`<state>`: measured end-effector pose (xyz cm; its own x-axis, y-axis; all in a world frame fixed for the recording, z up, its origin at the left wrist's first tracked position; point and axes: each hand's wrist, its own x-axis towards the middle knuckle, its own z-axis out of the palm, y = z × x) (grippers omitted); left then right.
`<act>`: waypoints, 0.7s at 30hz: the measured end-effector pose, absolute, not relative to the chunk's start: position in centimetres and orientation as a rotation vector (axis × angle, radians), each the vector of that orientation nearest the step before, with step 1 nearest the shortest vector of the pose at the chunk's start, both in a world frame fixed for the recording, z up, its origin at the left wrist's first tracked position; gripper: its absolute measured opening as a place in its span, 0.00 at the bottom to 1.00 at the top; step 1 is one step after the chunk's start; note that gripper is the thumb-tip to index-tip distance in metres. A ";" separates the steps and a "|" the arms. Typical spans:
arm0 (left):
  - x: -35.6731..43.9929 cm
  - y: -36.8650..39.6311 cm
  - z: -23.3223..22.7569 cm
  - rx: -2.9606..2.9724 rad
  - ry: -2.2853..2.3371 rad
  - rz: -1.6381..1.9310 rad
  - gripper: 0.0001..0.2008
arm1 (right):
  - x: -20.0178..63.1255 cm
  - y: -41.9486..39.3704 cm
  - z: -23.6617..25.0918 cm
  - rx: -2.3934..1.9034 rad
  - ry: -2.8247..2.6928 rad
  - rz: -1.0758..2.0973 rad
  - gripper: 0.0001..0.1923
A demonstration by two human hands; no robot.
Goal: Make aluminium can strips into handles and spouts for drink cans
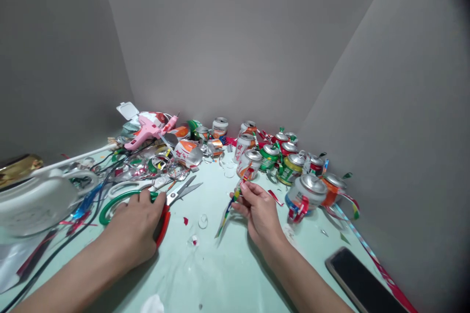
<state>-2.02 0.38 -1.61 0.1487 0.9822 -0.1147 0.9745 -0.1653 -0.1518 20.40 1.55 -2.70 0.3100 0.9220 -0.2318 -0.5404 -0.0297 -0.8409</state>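
Note:
My left hand (137, 225) is closed around a pair of scissors (172, 197) at the left, its fingers over large green and red handle loops. The steel blades point away from me and are slightly apart. My right hand (259, 210), near the middle, pinches a narrow multicoloured strip (226, 212), green, yellow, blue and red, that looks like cut can metal. The strip hangs down at a slant towards the left. Just beyond the right hand stands a white drink can (249, 164). To its right is a silver-topped can pot (306, 190) with a red curled handle.
Several small can pots, such as a green one (269, 156) and an orange one (332, 188), crowd the right. A pink glue gun (149, 132), metal scraps and a black cable (99, 200) lie left. A white pitcher (40, 205) and phone (363, 279) flank the table.

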 end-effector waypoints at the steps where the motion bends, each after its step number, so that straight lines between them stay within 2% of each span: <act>1: -1.9 0.4 -1.6 -2.343 -2.005 0.290 0.34 | 20.4 1.5 -2.7 -1.040 -0.464 1.246 0.17; 8: -2.3 0.7 -1.2 -2.394 -2.027 0.209 0.33 | 20.2 1.5 -2.3 -1.015 -0.445 1.249 0.12; 15: -2.5 0.8 -1.1 -2.437 -2.177 -0.055 0.32 | 20.1 1.1 -1.7 -0.970 -0.402 1.263 0.15; 18: -2.5 0.7 -0.5 -2.467 -2.256 -0.316 0.31 | 20.2 1.0 -1.5 -0.943 -0.406 1.278 0.16; 21: -2.3 0.5 0.5 -2.487 -2.363 -0.814 0.30 | 20.2 1.3 -1.1 -0.912 -0.400 1.299 0.16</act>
